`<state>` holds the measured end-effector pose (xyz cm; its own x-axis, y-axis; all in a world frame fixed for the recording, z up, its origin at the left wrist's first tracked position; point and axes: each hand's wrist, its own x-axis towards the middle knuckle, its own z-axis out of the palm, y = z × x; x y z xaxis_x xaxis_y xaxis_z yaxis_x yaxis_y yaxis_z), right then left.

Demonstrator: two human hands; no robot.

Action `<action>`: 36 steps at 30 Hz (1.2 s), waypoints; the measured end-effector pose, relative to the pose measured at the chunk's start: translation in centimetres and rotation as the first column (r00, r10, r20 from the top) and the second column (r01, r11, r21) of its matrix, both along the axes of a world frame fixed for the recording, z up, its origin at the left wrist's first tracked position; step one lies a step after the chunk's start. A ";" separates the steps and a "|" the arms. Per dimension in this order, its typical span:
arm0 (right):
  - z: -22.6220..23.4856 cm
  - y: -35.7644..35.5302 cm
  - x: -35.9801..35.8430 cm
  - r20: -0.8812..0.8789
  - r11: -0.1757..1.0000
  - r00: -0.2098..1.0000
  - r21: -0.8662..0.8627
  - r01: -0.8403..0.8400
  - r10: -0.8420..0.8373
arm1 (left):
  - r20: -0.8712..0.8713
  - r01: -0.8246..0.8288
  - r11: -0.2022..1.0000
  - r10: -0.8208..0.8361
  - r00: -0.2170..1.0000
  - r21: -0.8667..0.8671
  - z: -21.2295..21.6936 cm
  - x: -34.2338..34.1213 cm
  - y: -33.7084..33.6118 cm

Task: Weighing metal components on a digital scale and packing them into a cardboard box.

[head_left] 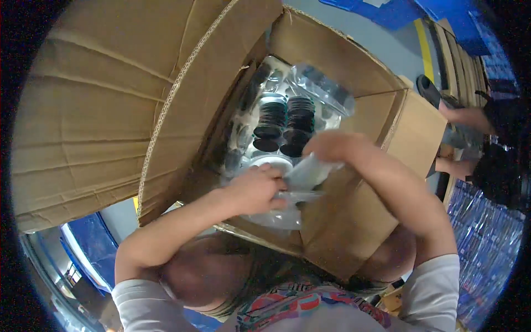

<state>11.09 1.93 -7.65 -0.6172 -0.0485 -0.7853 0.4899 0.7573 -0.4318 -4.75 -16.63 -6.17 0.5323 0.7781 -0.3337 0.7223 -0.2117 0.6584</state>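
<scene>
Both my hands reach into a large open cardboard box (354,221) in front of me. Bent and somewhat apart, the fingers of my left hand (257,191) rest against a white round piece (271,161) at the near side of the contents. My right hand (337,148), smeared by motion, is closed on a translucent plastic bag (314,172); its fingertips are partly hidden. Beyond my hands, two rows of dark round discs (271,122) stand in the box, amid clear plastic wrapping (321,88).
A broad cardboard flap (94,105) rises on the left. At the right, another person's hand (467,117) is near a dark, rounded object (426,86). Shiny wrapped stacks (481,232) stand lower right, and blue bins (381,12) at the top.
</scene>
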 end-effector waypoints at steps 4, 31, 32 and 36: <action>-2.9 -1.6 -2.2 0.201 0.973 0.960 -0.164 -0.164 0.196 | -0.059 -0.091 0.994 0.088 0.994 -0.058 -2.6 0.5 0.0; -5.4 -3.0 -5.9 -0.351 0.895 0.936 0.411 0.176 -0.023 | -0.176 -0.224 0.966 0.201 0.964 -0.128 -7.9 4.5 -0.7; -5.6 -3.3 -5.6 -0.349 0.894 0.937 0.413 0.176 -0.023 | -0.168 -0.242 0.959 0.217 0.962 -0.146 -7.5 4.6 -0.8; -5.3 -4.7 -6.1 -0.406 0.904 0.913 0.403 0.141 0.038 | -0.107 -0.164 0.898 0.131 0.986 -0.408 -6.2 3.2 -0.7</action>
<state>5.01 -2.77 -12.95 -0.8708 0.2666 -0.4131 0.3893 0.8871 -0.2479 -1.51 -17.29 -12.39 0.3829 0.6288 -0.6768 0.7749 0.1803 0.6059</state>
